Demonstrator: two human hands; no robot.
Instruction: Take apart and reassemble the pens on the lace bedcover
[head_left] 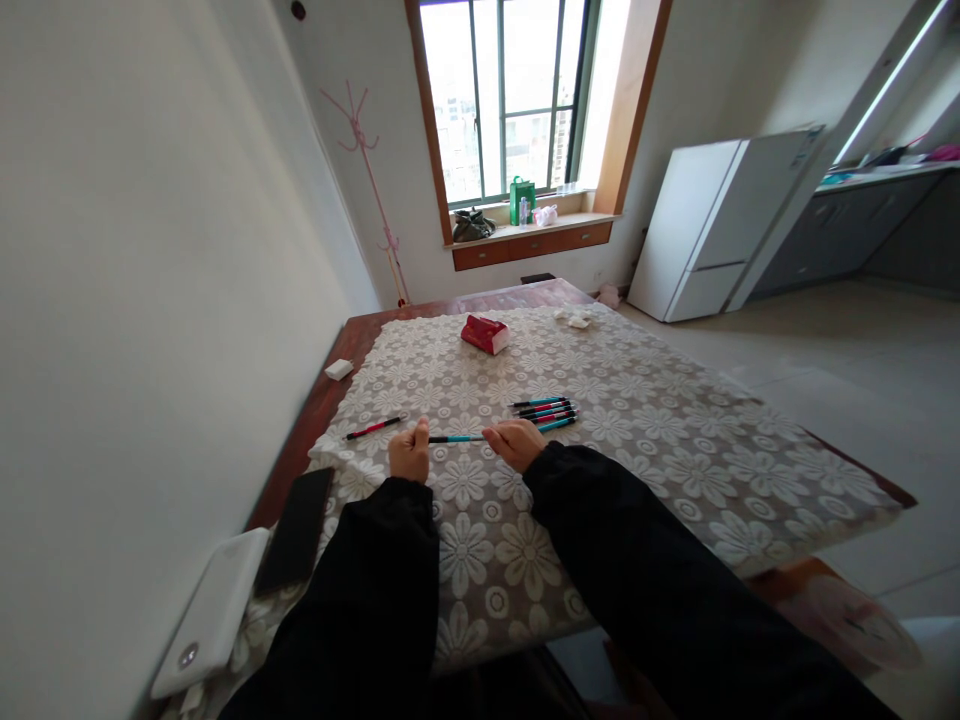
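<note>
Covering table [315, 400], floral lace cloth [637, 420], window [510, 100]

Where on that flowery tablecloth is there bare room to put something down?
The widest bare stretch of tablecloth lies right of the row of pens, out to the table's edge. Another lies between the red packet and the pens. It is crowded around the hands holding a teal pen, and beside the phone.
</note>
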